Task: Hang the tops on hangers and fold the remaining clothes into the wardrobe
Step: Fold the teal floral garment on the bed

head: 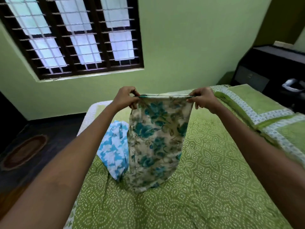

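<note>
Green walls and a barred window (pixel 72 35) stand behind the bed (pixel 206 162). Above the bed, the left hand (pixel 126 98) and right hand (pixel 204 100) each pinch a top corner of the flowery cloth (pixel 156 142), probably to pull it flat for folding. It hangs soft and thin, its bottom touching the dotted bedcover, beside a blue-and-white cloth (pixel 113 149).

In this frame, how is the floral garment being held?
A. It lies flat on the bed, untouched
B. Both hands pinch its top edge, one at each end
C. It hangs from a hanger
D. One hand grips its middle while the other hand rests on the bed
B: the left hand and the right hand each pinch an end of the top edge of the floral garment, which hangs down to the green bedspread.
</note>
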`<action>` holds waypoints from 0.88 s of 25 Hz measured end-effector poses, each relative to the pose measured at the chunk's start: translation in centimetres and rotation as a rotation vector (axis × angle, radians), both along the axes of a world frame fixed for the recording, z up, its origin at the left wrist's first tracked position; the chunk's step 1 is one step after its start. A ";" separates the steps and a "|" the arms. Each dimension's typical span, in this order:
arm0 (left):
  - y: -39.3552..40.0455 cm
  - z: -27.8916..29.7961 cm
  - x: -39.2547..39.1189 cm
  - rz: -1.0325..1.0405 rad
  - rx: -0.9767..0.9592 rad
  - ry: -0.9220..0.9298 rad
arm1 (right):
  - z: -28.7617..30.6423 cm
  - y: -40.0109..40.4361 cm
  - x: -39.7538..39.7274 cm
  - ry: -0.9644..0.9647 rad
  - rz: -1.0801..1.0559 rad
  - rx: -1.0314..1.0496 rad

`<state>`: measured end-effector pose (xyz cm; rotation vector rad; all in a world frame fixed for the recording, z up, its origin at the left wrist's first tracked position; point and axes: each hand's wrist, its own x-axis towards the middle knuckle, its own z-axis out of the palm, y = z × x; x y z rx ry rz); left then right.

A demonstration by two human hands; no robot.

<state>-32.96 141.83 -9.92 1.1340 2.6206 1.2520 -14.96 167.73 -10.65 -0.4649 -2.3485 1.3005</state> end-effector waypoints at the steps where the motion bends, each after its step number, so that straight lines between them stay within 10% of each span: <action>1: 1.9 -0.3 0.5 -0.013 0.035 -0.063 | -0.2 1.0 1.0 0.005 -0.023 -0.047; 8: 15.3 -0.9 2.6 -0.076 0.183 -0.219 | -1.4 10.2 4.7 0.079 -0.324 0.111; 16: 31.5 -7.8 5.5 -0.073 -0.024 -0.490 | -7.7 24.5 7.3 -0.136 -0.406 -0.392; 22: 44.3 -6.9 4.0 0.147 0.050 -0.220 | -8.5 35.2 2.2 -0.034 -0.580 -0.240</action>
